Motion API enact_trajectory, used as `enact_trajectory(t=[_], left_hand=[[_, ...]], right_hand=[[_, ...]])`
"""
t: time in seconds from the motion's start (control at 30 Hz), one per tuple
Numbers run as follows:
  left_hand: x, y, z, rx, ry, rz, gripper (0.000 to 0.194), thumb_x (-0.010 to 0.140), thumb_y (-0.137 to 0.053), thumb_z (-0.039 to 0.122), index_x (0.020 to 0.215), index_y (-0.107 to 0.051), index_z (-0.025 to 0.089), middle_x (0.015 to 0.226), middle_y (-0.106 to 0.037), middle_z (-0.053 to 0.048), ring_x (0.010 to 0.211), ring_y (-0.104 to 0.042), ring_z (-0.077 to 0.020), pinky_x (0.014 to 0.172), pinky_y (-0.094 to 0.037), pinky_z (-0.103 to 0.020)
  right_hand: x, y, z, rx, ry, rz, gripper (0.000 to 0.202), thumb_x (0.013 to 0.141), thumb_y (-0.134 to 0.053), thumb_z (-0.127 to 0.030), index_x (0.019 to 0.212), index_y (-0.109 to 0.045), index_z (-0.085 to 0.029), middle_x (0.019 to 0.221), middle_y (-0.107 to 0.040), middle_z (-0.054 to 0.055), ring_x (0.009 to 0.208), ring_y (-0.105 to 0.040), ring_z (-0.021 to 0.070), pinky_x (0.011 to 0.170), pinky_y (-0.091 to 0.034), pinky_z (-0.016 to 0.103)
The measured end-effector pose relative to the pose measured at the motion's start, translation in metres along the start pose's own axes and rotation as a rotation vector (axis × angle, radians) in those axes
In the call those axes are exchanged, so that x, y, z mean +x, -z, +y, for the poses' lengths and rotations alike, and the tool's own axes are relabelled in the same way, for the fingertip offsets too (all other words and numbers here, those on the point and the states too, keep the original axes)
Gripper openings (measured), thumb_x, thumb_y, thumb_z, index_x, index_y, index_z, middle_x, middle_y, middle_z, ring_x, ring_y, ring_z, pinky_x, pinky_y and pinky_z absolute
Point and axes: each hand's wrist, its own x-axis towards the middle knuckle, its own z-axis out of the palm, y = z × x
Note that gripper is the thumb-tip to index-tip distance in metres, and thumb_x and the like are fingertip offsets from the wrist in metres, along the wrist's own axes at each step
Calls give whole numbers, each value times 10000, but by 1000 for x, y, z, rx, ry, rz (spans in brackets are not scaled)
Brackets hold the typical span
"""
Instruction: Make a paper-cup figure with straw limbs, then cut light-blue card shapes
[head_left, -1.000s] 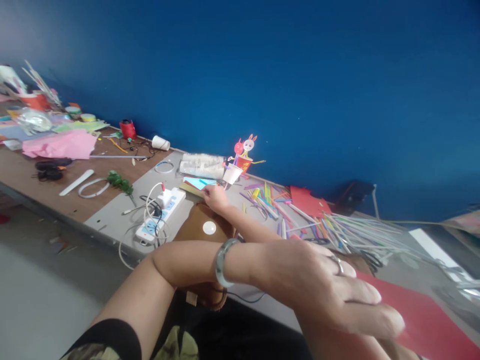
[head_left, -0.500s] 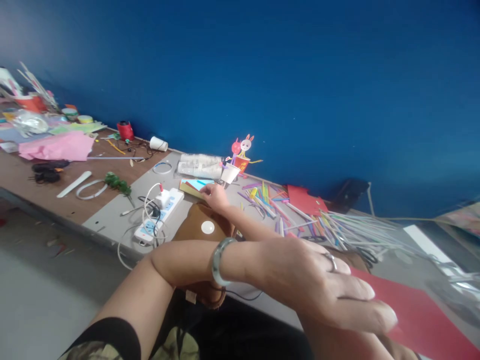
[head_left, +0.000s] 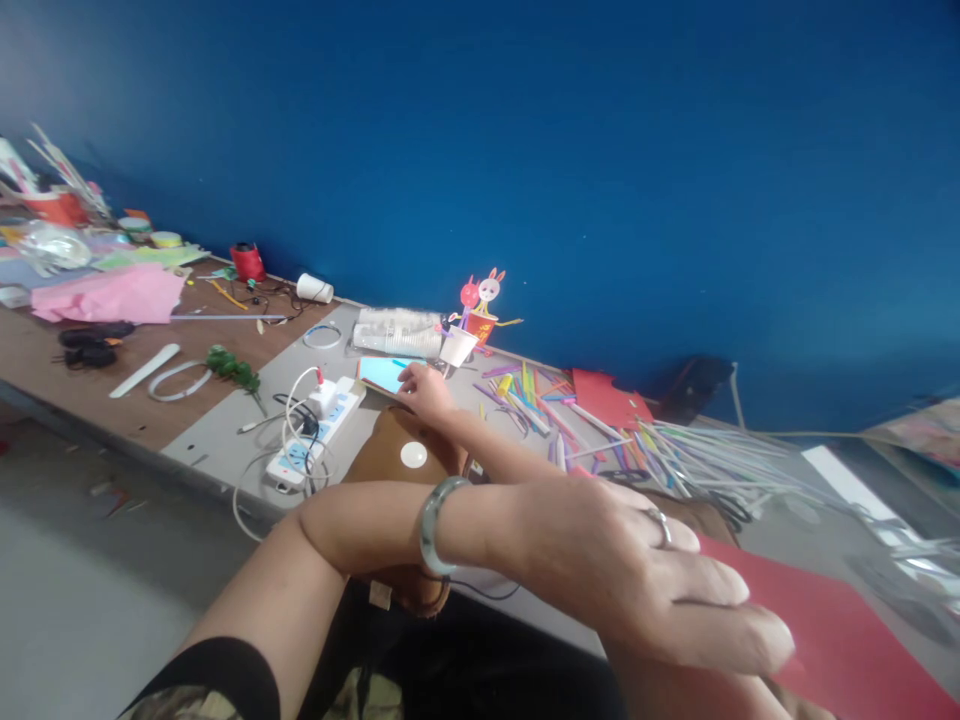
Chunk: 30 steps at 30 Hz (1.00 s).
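Note:
My left hand [head_left: 637,570], with a ring and a jade-like bangle at its wrist, stretches across to the right above my right forearm. Its fingers are extended and close together, and nothing shows in them. Crossing underneath, my right arm reaches left. At its end, my right hand [head_left: 426,392] has bent fingers on the right edge of a small stack of coloured paper [head_left: 379,373], light blue on top. The fingertips are partly hidden. Below that hand lies a brown soft item [head_left: 375,450] with a white round spot. A red sheet [head_left: 840,610] lies beside my left fingers.
A power strip [head_left: 319,440] with cables lies left of the brown item. Behind the paper are wrapped paper cups [head_left: 397,332] and cup figures [head_left: 480,325]. Coloured sticks [head_left: 540,400] and pale straws [head_left: 697,460] spread rightward. Pink paper [head_left: 112,293] lies far left.
The paper stack, fanned with brown and yellowish edges showing, now lies flatter with more light blue visible. My right hand has shifted slightly; my left hand stays nearly still.

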Motion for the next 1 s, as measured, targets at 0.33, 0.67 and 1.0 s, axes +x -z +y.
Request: enact_trajectory(t=[0.33, 0.67, 1.0], left_hand=[[-2, -5, 2, -22, 18, 6, 386, 1009, -381, 175, 1176, -709, 289, 1157, -713, 25, 1024, -681, -163, 899, -537, -293], [1, -15, 2, -91, 54, 37, 360, 996, -407, 167, 1130, -717, 293, 1108, -719, 59, 939, -686, -123, 803, -534, -217], [1, -9, 5, -97, 66, 6, 337, 999, -419, 159, 1147, -695, 283, 1126, -713, 30, 938, -684, -120, 860, -534, -256]], right_hand=[[8, -9, 4, -30, -66, -111, 180, 700, -785, -273, 853, -741, -188, 863, -739, 29, 768, -645, 155, 687, -480, 230], [14, -2, 13, 114, -122, -161, 186, 728, -791, -281, 853, -746, -150, 822, -751, 25, 714, -668, 115, 602, -479, 169], [13, -9, -2, -13, -28, -90, 183, 827, -575, -144, 802, -754, -174, 854, -749, 30, 790, -645, 164, 695, -456, 223]])
